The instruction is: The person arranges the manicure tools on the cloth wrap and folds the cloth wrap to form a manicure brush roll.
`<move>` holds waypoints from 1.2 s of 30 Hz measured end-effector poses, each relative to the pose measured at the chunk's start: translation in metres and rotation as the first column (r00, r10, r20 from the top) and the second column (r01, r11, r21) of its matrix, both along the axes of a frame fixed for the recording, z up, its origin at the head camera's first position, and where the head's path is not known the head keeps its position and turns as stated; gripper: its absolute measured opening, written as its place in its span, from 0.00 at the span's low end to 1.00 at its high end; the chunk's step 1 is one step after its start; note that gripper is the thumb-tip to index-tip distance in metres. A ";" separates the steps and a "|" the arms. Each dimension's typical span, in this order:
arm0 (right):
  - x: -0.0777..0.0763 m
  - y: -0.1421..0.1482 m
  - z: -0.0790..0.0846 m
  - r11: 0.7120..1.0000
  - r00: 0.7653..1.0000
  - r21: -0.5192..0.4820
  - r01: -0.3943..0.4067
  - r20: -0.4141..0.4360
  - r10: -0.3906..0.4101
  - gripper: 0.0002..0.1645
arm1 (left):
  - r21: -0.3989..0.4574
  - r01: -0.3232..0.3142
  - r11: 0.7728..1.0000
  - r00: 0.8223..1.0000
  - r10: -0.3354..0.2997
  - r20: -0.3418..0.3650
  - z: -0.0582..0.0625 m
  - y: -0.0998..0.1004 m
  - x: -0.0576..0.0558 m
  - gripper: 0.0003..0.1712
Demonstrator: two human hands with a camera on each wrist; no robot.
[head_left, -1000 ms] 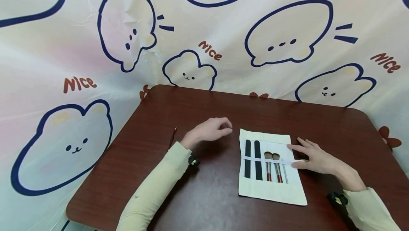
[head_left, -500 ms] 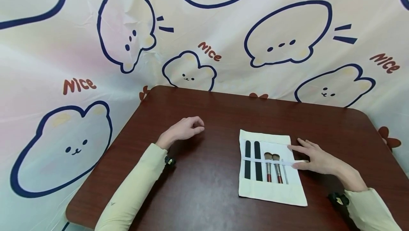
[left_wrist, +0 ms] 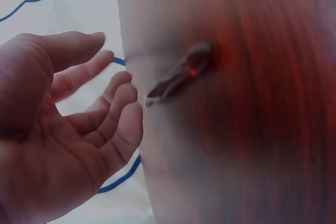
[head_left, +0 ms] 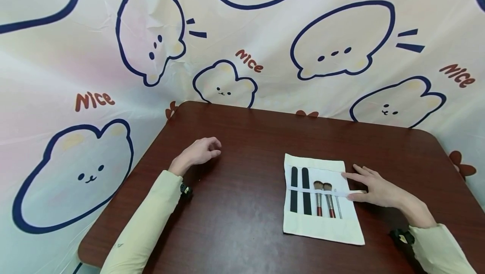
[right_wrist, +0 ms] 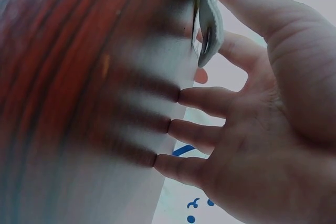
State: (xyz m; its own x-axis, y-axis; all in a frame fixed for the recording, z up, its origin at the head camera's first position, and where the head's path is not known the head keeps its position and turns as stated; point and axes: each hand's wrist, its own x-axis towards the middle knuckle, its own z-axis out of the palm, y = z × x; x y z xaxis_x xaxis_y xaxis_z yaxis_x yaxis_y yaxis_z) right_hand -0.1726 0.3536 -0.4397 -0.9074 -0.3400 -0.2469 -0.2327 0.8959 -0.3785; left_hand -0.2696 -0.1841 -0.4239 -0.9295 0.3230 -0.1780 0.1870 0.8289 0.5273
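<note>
In the head view my left hand (head_left: 197, 152) hovers over the left part of the table with fingers loosely bent and holding nothing. In the left wrist view, a blurred, thin, dark, cord-like item (left_wrist: 181, 74) lies on the tabletop beyond those fingertips; the arm hides it in the head view. My right hand (head_left: 382, 190) rests at the right edge of an unfolded cream cloth tool roll (head_left: 322, 227), thumb and index finger on the cloth, other fingertips on the table. A white strap crosses two black strips (head_left: 306, 192), two makeup brushes (head_left: 327, 198) and a slim rod (head_left: 338, 204).
The brown wooden table (head_left: 242, 223) has rounded corners and runs back to a cartoon-printed curtain (head_left: 276, 84). That curtain also hangs along the left side.
My left hand has moved left, away from the tool roll and over the spot where the thin dark item showed earlier. My right hand and the roll have stayed put.
</note>
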 end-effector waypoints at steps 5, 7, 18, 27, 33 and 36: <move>-0.001 0.000 -0.001 1.000 1.000 0.000 0.002 -0.002 -0.002 0.49 | -0.056 -0.013 0.998 1.000 0.011 -0.028 -0.001 -0.010 -0.002 0.18; -0.002 0.001 -0.001 1.000 1.000 0.000 0.001 -0.005 -0.001 0.49 | -0.082 -0.027 0.996 0.999 0.025 -0.031 -0.001 -0.013 -0.002 0.19; 0.000 0.001 -0.002 1.000 1.000 -0.002 -0.004 -0.011 0.004 0.49 | -0.168 -0.050 0.984 0.999 0.051 -0.003 0.000 -0.014 0.001 0.21; 0.000 0.000 0.001 1.000 1.000 0.001 0.000 -0.003 0.000 0.49 | -0.181 -0.052 0.982 0.998 0.056 0.022 -0.001 -0.008 0.003 0.16; 0.000 0.000 0.000 1.000 1.000 -0.003 -0.003 -0.008 0.003 0.48 | -0.176 -0.027 0.984 0.999 0.032 0.027 0.002 -0.005 0.001 0.13; 0.000 0.001 0.000 1.000 1.000 -0.003 -0.003 -0.010 0.003 0.48 | -0.148 -0.018 0.989 1.000 0.021 0.022 0.006 0.002 0.000 0.13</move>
